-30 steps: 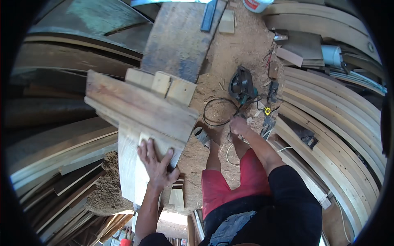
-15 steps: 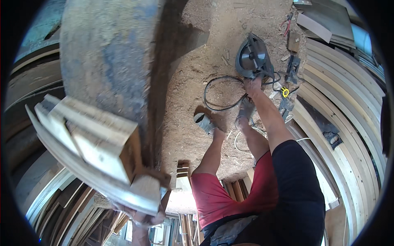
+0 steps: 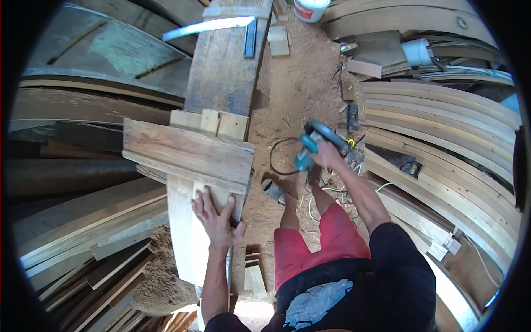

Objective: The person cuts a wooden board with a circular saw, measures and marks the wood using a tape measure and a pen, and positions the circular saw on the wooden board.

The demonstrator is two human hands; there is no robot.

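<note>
My left hand (image 3: 217, 224) lies with fingers and thumb spread on pale boards (image 3: 185, 221), its fingertips at the near edge of a brown wooden plank (image 3: 188, 152). The plank lies crosswise over the pale boards and short wooden blocks (image 3: 218, 122) on a long, worn bench plank (image 3: 218, 83). To the right, low over the sawdust floor, my right hand (image 3: 327, 155) is wrapped round the handle of a teal and black circular saw (image 3: 306, 157). A black cord (image 3: 272, 160) loops beside the saw, near my feet.
A metal try square (image 3: 250, 39) lies on the far bench. Beyond it stand a wooden block (image 3: 278, 41) and a white bucket (image 3: 311, 10). Stacked curved boards (image 3: 442, 119) line the right, and more lumber (image 3: 94, 221) the left. Pliers (image 3: 338, 72) lie on the floor.
The wooden pieces, earlier tilted up close at the left with my left hand beneath, now rest on the bench with that hand on top. My right hand has turned the circular saw.
</note>
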